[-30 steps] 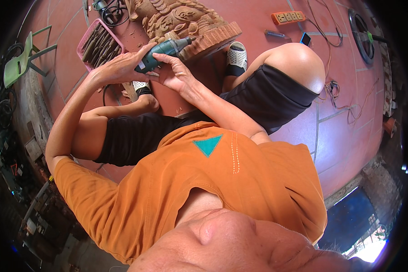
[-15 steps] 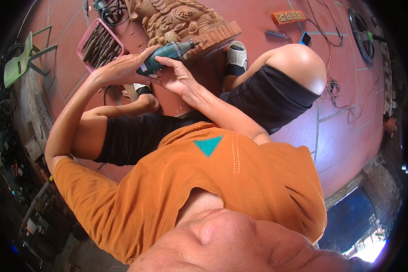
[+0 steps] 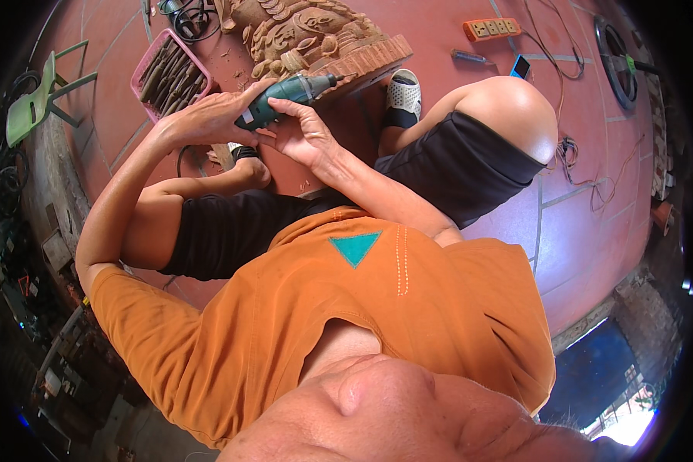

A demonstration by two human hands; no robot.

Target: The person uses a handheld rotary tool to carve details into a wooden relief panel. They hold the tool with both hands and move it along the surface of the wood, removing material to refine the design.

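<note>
This is a woodcarving workshop, set on the ground rather than at a bench. The floor of large red-brown tiles [image 3: 593, 223] is the work surface. At twelve o'clock stands a big ornate carved block of reddish wood [image 3: 316, 38]; just beside it, at eleven o'clock, a pink plastic slatted basket [image 3: 148, 65] holds many long thin hand tools. At one o'clock lie an orange multi-socket power strip [image 3: 494, 28] and loose dark cables [image 3: 570, 146]. A green plastic chair [image 3: 35, 100] sits at ten o'clock, and dark cluttered shelving of odds and ends [image 3: 46, 346] fills eight o'clock.
</note>
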